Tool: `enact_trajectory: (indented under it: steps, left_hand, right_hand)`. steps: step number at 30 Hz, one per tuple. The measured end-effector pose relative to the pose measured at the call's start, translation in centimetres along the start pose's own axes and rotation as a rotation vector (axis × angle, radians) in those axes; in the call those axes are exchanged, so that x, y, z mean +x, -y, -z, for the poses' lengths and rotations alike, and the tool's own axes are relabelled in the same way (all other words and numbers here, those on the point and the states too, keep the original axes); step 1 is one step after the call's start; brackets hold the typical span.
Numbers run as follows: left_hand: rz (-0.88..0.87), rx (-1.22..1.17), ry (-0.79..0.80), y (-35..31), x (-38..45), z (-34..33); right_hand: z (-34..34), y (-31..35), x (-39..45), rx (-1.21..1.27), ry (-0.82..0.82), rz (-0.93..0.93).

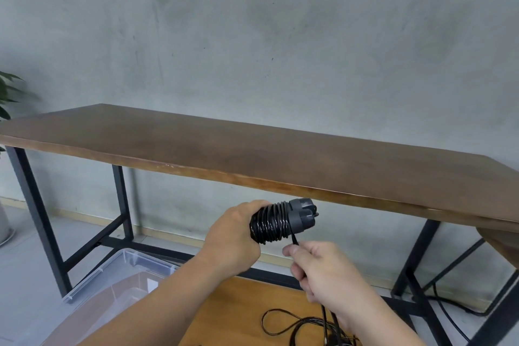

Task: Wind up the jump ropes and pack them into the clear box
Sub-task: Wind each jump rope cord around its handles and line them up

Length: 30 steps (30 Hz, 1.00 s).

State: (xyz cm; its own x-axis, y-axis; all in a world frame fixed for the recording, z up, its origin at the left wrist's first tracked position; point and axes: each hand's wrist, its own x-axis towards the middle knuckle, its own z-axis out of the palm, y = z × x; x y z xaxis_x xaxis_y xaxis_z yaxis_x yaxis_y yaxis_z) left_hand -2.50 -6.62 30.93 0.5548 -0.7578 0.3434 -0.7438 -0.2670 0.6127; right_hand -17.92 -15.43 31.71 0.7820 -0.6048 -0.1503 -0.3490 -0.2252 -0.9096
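My left hand [234, 239] grips the two grey handles of a black jump rope [276, 222], held side by side with many turns of cord wound round them. The handle ends point right, towards the dark table. My right hand [320, 267] pinches the loose stretch of that cord just below the bundle. The rest of the cord hangs down past my right wrist. More black rope [297, 326] lies in loose loops on a light wooden surface [238, 314] below. The clear box [112, 284] stands open at lower left, partly behind my left forearm.
A long dark wooden table [252, 154] on black metal legs runs across the view in front of a grey wall. A green plant [5, 98] shows at the left edge. A black cable [449, 306] trails on the floor at right.
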Motion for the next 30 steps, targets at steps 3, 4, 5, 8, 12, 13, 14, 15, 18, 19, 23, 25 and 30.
enact_trajectory:
  steps: [3, 4, 5, 8, 12, 13, 14, 15, 18, 19, 23, 25, 30]
  left_hand:
    - [-0.062, 0.190, -0.033, 0.1, 0.0, -0.1]
    - [-0.082, 0.240, -0.025, 0.1, 0.0, -0.1]
    - [-0.099, 0.284, -0.018, 0.0, 0.0, 0.0]
    - [-0.125, 0.405, -0.010, -0.1, -0.1, 0.3]
    - [-0.167, 0.474, 0.070, -0.1, 0.1, 0.7]
    - [-0.177, 0.464, 0.118, -0.1, 0.3, 0.9]
    - [-0.185, 0.452, 0.173, -0.1, 0.4, 1.2]
    - [-0.193, 0.445, 0.228, -0.1, 0.6, 1.6]
    - [-0.230, 0.404, 0.370, -0.1, 1.0, 2.4]
    - [-0.241, 0.371, 0.411, -0.2, 1.0, 2.5]
    - [-0.256, 0.285, 0.531, -0.2, 0.8, 2.8]
    - [-0.233, 0.223, 0.596, -0.4, 0.5, 3.1]
    - [-0.161, -0.131, 0.806, -1.3, -0.5, 4.3]
  right_hand:
    - [0.1, 0.9, -0.4, -0.299, 0.057, 0.076]
    - [0.2, 1.1, -0.4, -0.393, 0.068, 0.105]
    - [0.3, 1.3, -0.4, -0.472, 0.079, 0.125]
    - [0.9, 2.1, -0.2, -0.669, 0.110, 0.156]
    - [2.8, 4.9, -0.5, -0.919, 0.158, 0.210]
    - [3.3, 5.6, -0.5, -0.974, 0.182, 0.224]
    - [3.7, 6.2, -0.4, -1.016, 0.215, 0.239]
    - [4.2, 6.8, -0.3, -1.042, 0.252, 0.253]
    - [5.7, 8.3, 0.5, -0.984, 0.345, 0.268]
    - [6.2, 8.8, 0.8, -0.948, 0.386, 0.265]
    - [7.1, 9.0, 2.0, -0.779, 0.511, 0.250]
    - [7.4, 8.5, 2.5, -0.699, 0.532, 0.250]
    - [7.9, 7.0, 3.3, -0.451, 0.572, 0.271]
